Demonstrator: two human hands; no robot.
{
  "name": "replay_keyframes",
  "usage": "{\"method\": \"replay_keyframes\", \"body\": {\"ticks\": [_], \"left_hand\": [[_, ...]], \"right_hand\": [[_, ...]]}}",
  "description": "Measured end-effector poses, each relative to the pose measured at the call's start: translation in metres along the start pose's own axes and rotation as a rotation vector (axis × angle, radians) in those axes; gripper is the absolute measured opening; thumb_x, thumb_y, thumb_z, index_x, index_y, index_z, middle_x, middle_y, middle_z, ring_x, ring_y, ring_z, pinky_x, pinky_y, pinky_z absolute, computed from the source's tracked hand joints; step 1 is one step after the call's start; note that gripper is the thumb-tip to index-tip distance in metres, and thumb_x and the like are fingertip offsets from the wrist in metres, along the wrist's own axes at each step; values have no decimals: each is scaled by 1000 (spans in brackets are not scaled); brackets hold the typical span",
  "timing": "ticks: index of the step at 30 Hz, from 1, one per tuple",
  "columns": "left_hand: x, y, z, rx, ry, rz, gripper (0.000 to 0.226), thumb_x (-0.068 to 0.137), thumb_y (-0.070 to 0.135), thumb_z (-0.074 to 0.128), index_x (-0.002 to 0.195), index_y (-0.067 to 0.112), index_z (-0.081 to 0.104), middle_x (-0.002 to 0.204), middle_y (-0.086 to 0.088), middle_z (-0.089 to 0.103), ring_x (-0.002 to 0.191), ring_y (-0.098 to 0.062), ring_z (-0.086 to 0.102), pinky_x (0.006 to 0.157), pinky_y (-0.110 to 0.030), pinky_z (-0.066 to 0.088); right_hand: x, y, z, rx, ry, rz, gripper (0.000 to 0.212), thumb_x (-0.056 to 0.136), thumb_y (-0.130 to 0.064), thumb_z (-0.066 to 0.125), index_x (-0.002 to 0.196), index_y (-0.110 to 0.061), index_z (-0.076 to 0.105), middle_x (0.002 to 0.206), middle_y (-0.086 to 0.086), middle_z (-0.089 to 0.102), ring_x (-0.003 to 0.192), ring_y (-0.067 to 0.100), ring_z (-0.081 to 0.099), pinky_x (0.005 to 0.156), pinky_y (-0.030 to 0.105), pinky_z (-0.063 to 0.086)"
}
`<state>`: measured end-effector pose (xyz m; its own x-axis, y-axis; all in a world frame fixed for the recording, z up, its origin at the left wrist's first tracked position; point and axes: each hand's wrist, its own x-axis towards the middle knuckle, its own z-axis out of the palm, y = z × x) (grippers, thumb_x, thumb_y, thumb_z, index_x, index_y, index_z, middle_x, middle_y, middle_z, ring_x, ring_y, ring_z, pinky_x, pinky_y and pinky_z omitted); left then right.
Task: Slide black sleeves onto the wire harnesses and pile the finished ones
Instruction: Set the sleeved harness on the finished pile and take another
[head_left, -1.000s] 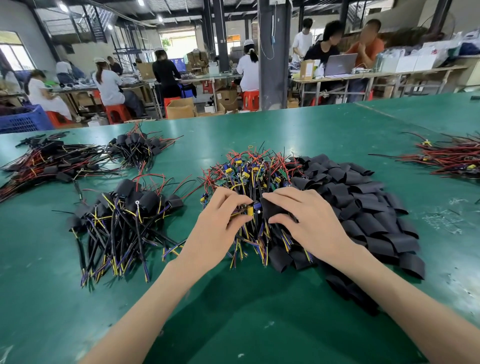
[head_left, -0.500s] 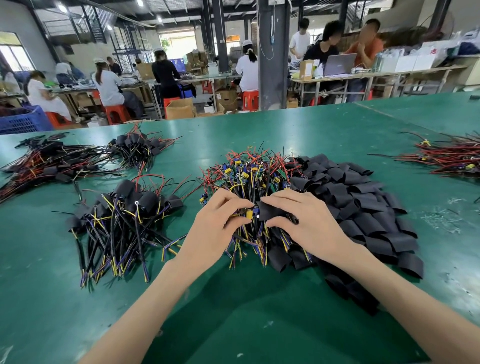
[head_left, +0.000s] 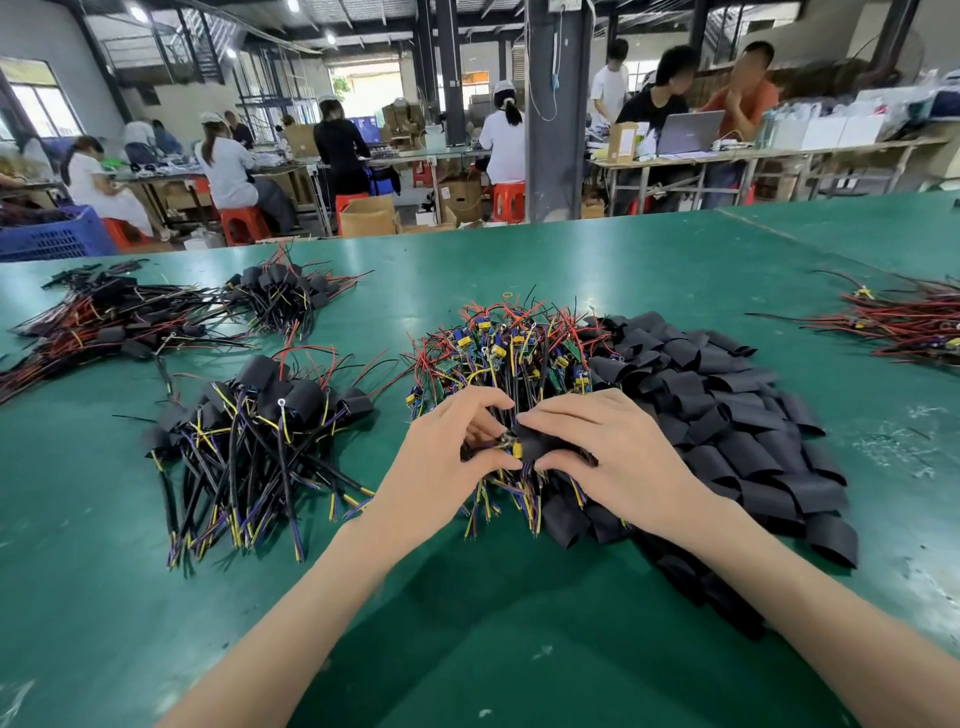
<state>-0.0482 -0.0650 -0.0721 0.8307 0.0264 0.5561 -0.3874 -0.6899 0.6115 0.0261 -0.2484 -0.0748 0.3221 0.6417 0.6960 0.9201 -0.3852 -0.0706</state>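
Left hand (head_left: 441, 467) pinches one harness (head_left: 516, 448), right hand (head_left: 623, 457) pinches one black sleeve (head_left: 534, 448) at its end; we count one loose-sleeve heap (head_left: 727, 415) right, one finished pile (head_left: 260, 421) left.

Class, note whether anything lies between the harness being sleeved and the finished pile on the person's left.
Nothing visible does: only a strip of green table separates the harness and its black sleeve from the finished pile.

Two hands (head_left: 441, 470) (head_left: 621, 457), one sleeve heap (head_left: 727, 415)
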Motion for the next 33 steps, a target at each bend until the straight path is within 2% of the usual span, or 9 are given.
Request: {"method": "replay_keyframes", "body": {"ticks": [3, 5, 9, 11, 17, 23, 30, 33], "left_hand": [[2, -2, 0, -15, -30, -16, 58, 67, 12, 83, 107, 38, 50, 89, 6, 62, 77, -3, 55, 74, -7, 41], [2, -4, -1, -22, -41, -49, 51, 69, 17, 83, 107, 31, 53, 92, 5, 62, 77, -2, 55, 74, -8, 42], [3, -4, -2, 38, -39, -78, 12, 82, 17, 73, 89, 20, 63, 80, 12, 64, 75, 4, 56, 71, -5, 39], [3, -4, -1, 46, -35, -85, 5, 84, 13, 69, 85, 17, 65, 78, 13, 64, 74, 2, 57, 70, -6, 39], [2, 0, -1, 34, -23, -67, 4, 83, 11, 71, 82, 14, 69, 78, 11, 64, 72, 3, 57, 70, -5, 38], [2, -1, -1, 62, -15, -34, 4, 81, 11, 73, 82, 13, 70, 78, 7, 65, 76, 0, 57, 71, -6, 40], [2, -4, 3, 38, 2, -96, 11, 79, 14, 75, 77, 19, 66, 67, 15, 63, 67, 4, 57, 66, -6, 39], [2, -3, 3, 53, 6, -98, 9, 78, 15, 75, 81, 17, 67, 68, 15, 63, 68, 4, 56, 66, -7, 40]], "right_hand": [[0, -1, 1, 30, 2, 51, 35, 76, -25, 69, 108, -12, 70, 108, -1, 68, 92, 22, 65, 79, 38, 48], [-1, -1, 2, 52, 25, 97, 34, 77, -24, 70, 109, -13, 70, 109, -1, 68, 95, 17, 60, 82, 32, 41], [0, 2, 1, 55, 39, 135, 34, 77, -24, 70, 109, -13, 69, 108, -2, 68, 99, 14, 57, 85, 26, 35], [-1, 2, 1, 62, 33, 128, 34, 77, -25, 69, 109, -12, 69, 108, -2, 68, 99, 12, 55, 85, 25, 34], [-3, 1, 3, 87, 2, 103, 36, 78, -28, 67, 111, -14, 68, 109, -3, 68, 99, 10, 53, 84, 25, 34], [-3, 1, 2, 85, -65, 113, 37, 80, -30, 65, 112, -14, 68, 112, -4, 67, 99, 18, 61, 87, 27, 36], [-1, -4, 1, 60, -58, 70, 36, 79, -28, 67, 111, -11, 68, 110, -1, 68, 94, 24, 65, 80, 42, 50], [-1, -2, 2, 69, -58, 70, 37, 80, -28, 67, 113, -11, 68, 112, -2, 67, 97, 23, 64, 84, 38, 45]]}}
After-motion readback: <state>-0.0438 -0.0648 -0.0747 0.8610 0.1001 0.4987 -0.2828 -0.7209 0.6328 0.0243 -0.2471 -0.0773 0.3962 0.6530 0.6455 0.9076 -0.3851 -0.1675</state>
